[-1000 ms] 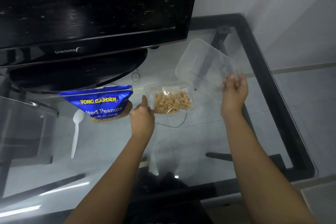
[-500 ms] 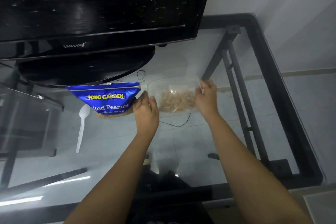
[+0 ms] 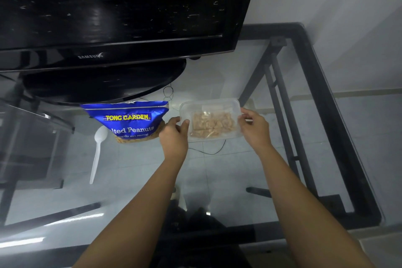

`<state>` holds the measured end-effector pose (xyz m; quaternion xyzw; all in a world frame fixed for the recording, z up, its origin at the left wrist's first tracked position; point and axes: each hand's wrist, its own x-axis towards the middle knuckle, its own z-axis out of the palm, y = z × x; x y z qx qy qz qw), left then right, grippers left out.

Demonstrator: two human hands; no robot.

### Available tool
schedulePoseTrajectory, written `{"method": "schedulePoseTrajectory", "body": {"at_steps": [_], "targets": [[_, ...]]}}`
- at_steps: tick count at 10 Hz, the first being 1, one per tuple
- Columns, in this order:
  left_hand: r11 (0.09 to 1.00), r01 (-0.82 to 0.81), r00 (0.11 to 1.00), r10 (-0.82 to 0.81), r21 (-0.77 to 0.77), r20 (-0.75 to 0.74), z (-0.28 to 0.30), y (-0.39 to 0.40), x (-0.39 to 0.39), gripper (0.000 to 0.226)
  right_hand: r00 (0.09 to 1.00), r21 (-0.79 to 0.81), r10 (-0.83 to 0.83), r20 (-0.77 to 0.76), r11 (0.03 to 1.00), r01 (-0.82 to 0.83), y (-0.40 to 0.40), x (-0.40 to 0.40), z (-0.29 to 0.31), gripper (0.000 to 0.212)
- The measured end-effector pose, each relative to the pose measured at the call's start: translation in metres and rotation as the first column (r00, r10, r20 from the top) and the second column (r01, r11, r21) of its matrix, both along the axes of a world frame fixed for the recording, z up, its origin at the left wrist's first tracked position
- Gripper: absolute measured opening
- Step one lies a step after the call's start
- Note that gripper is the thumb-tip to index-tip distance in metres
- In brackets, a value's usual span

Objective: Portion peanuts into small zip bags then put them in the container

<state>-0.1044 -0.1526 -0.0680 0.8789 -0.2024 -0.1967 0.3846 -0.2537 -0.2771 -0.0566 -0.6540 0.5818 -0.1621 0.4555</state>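
A clear plastic container (image 3: 208,105) sits on the glass table with its clear lid lying on top. Through the lid I see small zip bags of peanuts (image 3: 212,125) inside. My left hand (image 3: 175,135) grips the container's left edge, thumb on the lid. My right hand (image 3: 253,126) grips the right edge, fingers curled over the rim. A blue Tong Garden salted peanuts bag (image 3: 128,121) stands just left of my left hand.
A white plastic spoon (image 3: 97,154) lies left of the peanut bag. A black Samsung TV (image 3: 121,11) on its oval base fills the back of the table. The table's black frame (image 3: 339,128) runs along the right side. A thin black cable (image 3: 208,151) shows below the glass.
One second ago my right hand held the lid up and open to the right. It has since brought the lid down onto the container, and both hands now hold its edges.
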Motion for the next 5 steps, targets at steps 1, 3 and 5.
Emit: {"method": "schedulePoseTrajectory", "body": {"at_steps": [1,3,5], "targets": [[1.000,-0.010,1.000,0.010,0.009,0.006,0.001,-0.004,0.001,0.037,0.999,-0.021,0.012,-0.036,1.000,-0.013,-0.003,0.000,0.001,0.034],[0.996,0.024,0.999,-0.027,0.085,0.040,0.000,-0.006,0.000,0.038,0.993,-0.052,0.059,-0.099,0.997,-0.065,-0.001,0.001,-0.002,0.035],[0.995,0.049,0.985,-0.062,0.083,0.161,0.009,0.011,-0.003,0.044,0.992,-0.275,0.074,-0.101,0.956,-0.099,0.013,0.006,0.005,0.040]]}}
